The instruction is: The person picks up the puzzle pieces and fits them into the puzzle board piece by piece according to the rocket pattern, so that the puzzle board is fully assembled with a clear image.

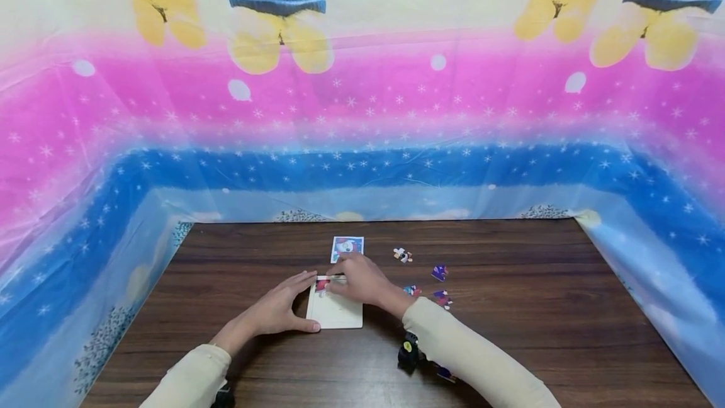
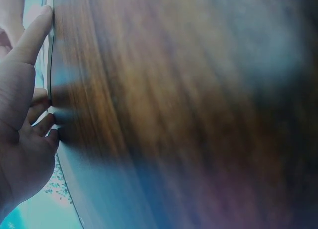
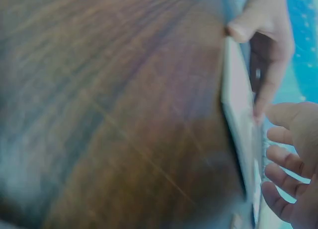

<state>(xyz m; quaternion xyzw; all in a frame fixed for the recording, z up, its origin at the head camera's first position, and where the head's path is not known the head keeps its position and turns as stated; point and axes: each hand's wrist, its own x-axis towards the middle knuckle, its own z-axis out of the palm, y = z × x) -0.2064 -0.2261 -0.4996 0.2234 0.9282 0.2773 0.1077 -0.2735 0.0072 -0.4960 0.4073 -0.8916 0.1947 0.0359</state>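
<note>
In the head view a white puzzle tray (image 1: 340,315) lies flat on the table, with a red and white puzzle piece (image 1: 321,286) in its upper left corner. My left hand (image 1: 277,307) holds the tray along its left side, thumb at the near corner and fingertips at the far one. Over the tray's far edge, my right hand (image 1: 362,281) pinches what looks like a puzzle piece, mostly hidden by the fingers. The right wrist view shows the tray (image 3: 237,95) edge-on beside the right hand's curled fingers (image 3: 285,182).
A small picture card (image 1: 347,245) lies beyond the tray on the dark wooden table (image 1: 527,307). Loose puzzle pieces (image 1: 403,255) are scattered to the right, including purple ones (image 1: 439,272). Another piece (image 1: 446,374) lies near the right forearm. A patterned cloth (image 1: 362,169) surrounds the table.
</note>
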